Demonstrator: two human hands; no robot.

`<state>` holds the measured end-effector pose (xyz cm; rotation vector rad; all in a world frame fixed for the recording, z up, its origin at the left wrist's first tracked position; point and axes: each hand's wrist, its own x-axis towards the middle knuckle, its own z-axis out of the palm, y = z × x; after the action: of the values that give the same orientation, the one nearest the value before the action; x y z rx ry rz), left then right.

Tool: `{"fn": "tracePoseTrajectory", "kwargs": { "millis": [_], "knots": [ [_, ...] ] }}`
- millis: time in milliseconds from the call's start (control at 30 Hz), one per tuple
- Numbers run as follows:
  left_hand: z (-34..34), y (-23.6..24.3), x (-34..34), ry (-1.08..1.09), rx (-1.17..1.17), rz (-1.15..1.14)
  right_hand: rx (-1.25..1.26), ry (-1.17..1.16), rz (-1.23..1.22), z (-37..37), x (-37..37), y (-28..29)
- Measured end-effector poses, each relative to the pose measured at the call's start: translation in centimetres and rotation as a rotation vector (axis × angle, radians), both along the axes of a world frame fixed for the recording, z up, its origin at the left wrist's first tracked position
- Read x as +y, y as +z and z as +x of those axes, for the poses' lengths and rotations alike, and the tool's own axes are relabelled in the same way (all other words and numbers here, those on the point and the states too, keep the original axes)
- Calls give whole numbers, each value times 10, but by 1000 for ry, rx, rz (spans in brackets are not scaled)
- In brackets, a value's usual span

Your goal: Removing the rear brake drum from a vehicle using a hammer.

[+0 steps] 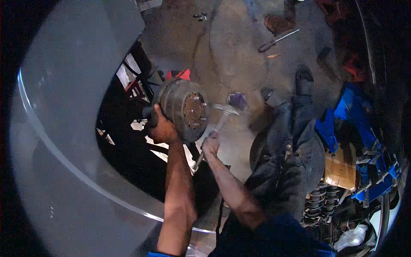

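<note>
Under the grey car body (77,107), inside the dark wheel opening, sits a rusty round brake drum (184,109). It faces out to the side, so its flat front with the bolts can be reached.

From the head camera, the left hand (160,128) is at about 8 o'clock on the drum. Its fingers are curled over the drum's edge and pressed tight on it. That grip looks like it keeps the drum from wobbling.

The right hand (211,143) is at about 4 o'clock from the drum, just beside it. Its fingers are wrapped shut around the handle of a hammer (220,120). The hammer head is blurry and sits close to the drum's front, at about 3 o'clock. I cannot tell if it touches the drum.

Up at 12 o'clock, well apart from the hands, a screwdriver (278,40) lies on the dusty floor (231,51). A small purple thing (236,100) lies on the floor near the hammer head.

Over at 3 o'clock is the person's bent leg in dark trousers, with a black shoe (305,79). Beyond it are blue parts (355,111), and at 5 o'clock coil springs (321,199).
</note>
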<state>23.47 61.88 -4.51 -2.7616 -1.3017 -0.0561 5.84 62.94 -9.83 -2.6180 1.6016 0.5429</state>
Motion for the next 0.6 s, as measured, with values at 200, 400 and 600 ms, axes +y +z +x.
{"fn": "tracePoseTrajectory", "kwargs": {
  "millis": [200, 400, 600],
  "knots": [
    [10, 28, 13, -90, -135, -69, -600, -1618, 990, -44, -54, -21],
    [8, 22, 17, -95, -74, -61, -265, -1178, 737, -10, -7, 6],
    [7, 18, 16, -78, -83, -87, -192, -1463, 1167, 0, 4, 32]
  ]
}}
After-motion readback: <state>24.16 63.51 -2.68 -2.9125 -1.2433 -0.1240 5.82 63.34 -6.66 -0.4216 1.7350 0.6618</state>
